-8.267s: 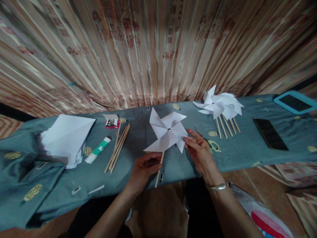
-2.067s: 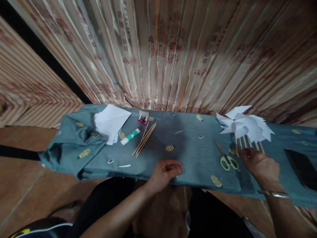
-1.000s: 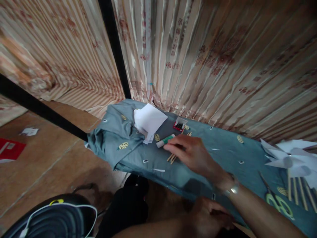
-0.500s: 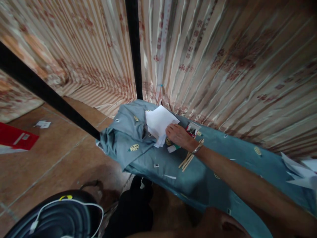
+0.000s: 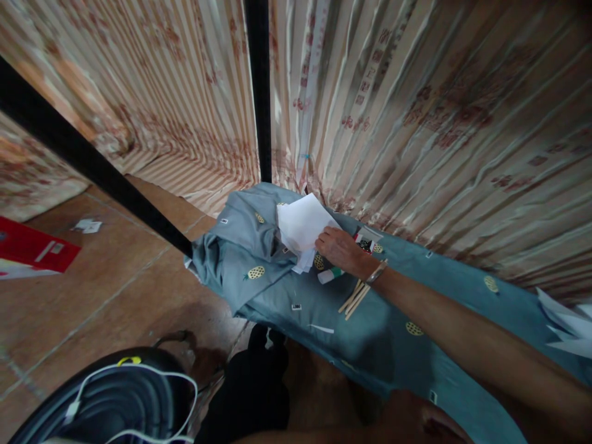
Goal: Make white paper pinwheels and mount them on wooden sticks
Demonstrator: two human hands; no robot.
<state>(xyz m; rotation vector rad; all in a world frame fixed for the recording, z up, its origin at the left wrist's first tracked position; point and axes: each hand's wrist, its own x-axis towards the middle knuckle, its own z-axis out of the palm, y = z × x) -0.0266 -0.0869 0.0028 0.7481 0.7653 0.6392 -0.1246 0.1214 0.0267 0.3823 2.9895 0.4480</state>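
My right hand (image 5: 340, 248), with a bracelet at its wrist, has its fingers closed at the lower right edge of a white sheet of paper (image 5: 305, 221). Smaller white paper pieces (image 5: 304, 261) lie under that sheet. Just below the hand is a white and green tube (image 5: 329, 275), like a glue stick. Several thin wooden sticks (image 5: 355, 300) rest by the wrist, and a small red and white box (image 5: 365, 244) lies behind it. My left hand (image 5: 416, 416) is low in the view, dark, its fingers not made out.
A blue-grey cloth with pineapples (image 5: 319, 308) covers the long surface, bearing a thin paper strip (image 5: 322, 329). More white papers (image 5: 567, 324) lie at the right. Dark poles (image 5: 261, 92) and a curtain (image 5: 393, 123) stand around. A red box (image 5: 34, 246) and black round stool (image 5: 120, 401) are left.
The whole view has shifted slightly, so things sit a little further right. My right hand stays at the paper's edge, with little visible change in the paper.
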